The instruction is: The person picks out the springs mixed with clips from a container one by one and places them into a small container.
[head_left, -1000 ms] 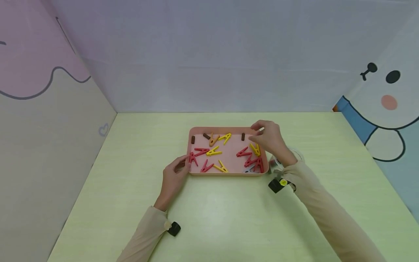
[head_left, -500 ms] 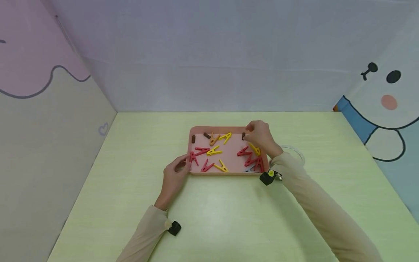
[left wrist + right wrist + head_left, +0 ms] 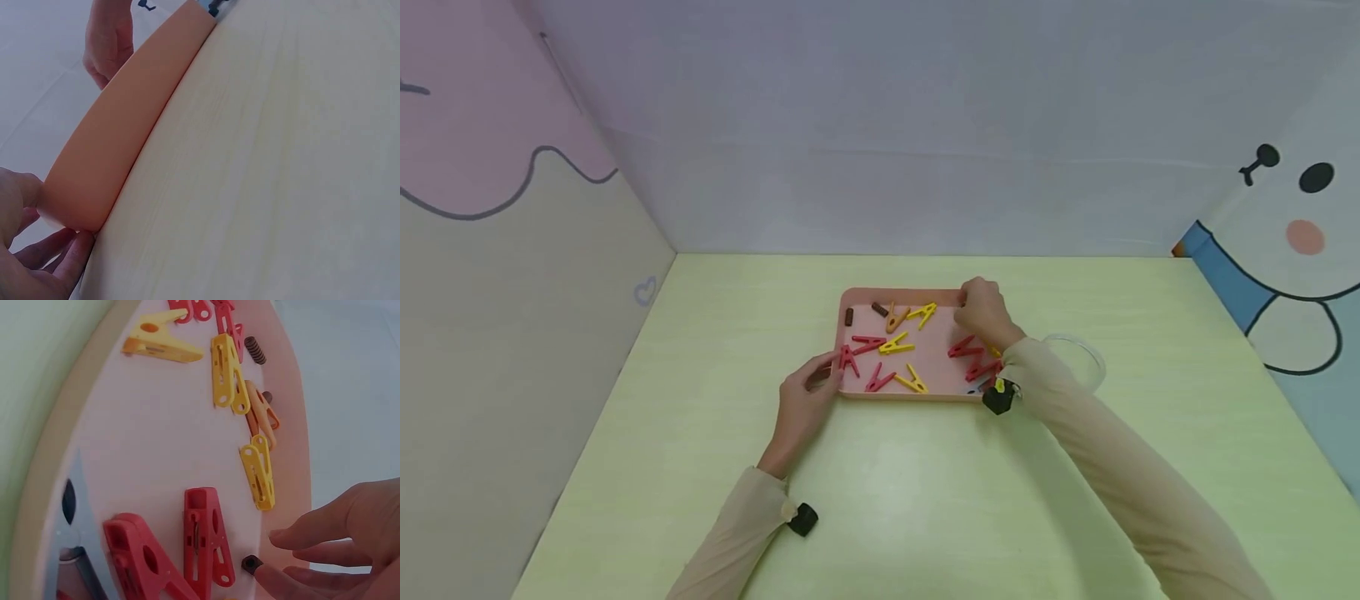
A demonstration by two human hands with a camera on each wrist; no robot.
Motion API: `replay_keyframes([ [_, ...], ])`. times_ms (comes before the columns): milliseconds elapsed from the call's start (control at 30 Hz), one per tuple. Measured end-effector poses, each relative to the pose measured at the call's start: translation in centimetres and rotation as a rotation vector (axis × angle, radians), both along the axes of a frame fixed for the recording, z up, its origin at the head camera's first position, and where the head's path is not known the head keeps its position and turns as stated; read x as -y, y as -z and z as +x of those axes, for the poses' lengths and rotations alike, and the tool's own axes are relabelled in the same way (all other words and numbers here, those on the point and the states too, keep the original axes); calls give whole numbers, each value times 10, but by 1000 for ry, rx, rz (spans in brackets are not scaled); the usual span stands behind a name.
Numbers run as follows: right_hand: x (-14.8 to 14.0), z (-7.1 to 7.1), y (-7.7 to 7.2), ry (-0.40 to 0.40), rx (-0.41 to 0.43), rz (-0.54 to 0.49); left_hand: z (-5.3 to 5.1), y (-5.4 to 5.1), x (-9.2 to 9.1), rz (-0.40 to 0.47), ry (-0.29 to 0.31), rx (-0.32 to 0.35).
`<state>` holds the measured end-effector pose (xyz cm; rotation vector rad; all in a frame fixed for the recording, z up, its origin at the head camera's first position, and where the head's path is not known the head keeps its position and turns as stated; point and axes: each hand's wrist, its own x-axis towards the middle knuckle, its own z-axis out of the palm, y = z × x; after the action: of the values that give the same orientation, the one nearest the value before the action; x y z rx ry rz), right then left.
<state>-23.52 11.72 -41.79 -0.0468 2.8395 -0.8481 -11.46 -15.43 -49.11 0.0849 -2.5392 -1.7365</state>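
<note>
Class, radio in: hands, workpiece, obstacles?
Left hand holding pink rectangular tray. Right hand at small dark-brown cylinder. Red plastic clip close beside it.

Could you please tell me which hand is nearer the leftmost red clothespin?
Left: the left hand holds the tray beside the red clothespin; the right hand is at the tray's far right corner.

Soft, even light filled the head view, leaving a pale patch of glare on the surface just before the tray. A faint, soft-edged shadow lay along the right sleeve, while the left wall panel looked grey and dim. Both wrist views were duller and hazy. In the left, a thin dark shadow followed the tray's base; in the right, its rim bowed visibly and fine detail was soft.
</note>
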Motion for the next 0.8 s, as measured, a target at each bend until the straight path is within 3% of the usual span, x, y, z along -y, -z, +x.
replay_keyframes([
  [300,7,-6,7,-8,8,113,-1,1,-1,8,0,3],
  [467,9,-7,7,32,69,128,-1,1,-1,3,3,-12],
  [800,7,-8,9,40,76,201,0,-1,-1,20,7,-11],
])
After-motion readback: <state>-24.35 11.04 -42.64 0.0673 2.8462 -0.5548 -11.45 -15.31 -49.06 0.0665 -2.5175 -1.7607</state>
